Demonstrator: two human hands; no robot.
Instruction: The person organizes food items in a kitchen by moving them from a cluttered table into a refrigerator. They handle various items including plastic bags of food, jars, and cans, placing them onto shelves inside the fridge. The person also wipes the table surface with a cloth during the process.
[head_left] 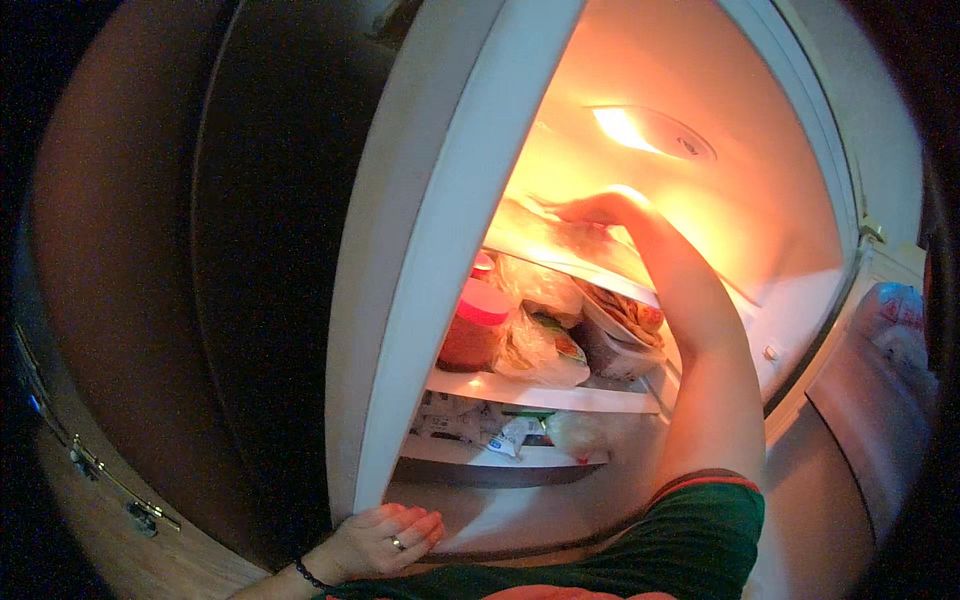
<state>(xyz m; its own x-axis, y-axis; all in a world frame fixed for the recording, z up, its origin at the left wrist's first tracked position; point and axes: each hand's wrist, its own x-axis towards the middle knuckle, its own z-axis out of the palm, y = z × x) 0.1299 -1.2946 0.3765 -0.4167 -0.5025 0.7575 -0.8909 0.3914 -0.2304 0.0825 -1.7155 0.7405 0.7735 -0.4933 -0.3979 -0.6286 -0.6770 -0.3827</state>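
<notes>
The upper shelf (565, 257) of the lit refrigerator crosses the middle of the view, with the right hand (600, 208) over it. Just below that shelf stand a red-lidded jar (484, 302) at the left, knotted-looking clear plastic bags (535, 350) in the middle, and a clear container (622, 357) at the right, with brownish food (625, 312) above it. The right forearm (715, 370) passes in front of this side and hides part of the interior. Lower down, small packets (510, 437) fill a shallow compartment, and a lamp (655, 133) glows on the inner wall above the hand. A blue-and-white bag (893, 310) sits in the open door at the right; a dark panel (290, 250) rises at the left. The left hand (388, 542), ringed, lies with bent fingers at the foot of the white frame (440, 250); I cannot tell whether it grips it. The shelf lies beneath the right hand, whose fingers point left, washed out by glare, so whether they hold anything I cannot tell
</notes>
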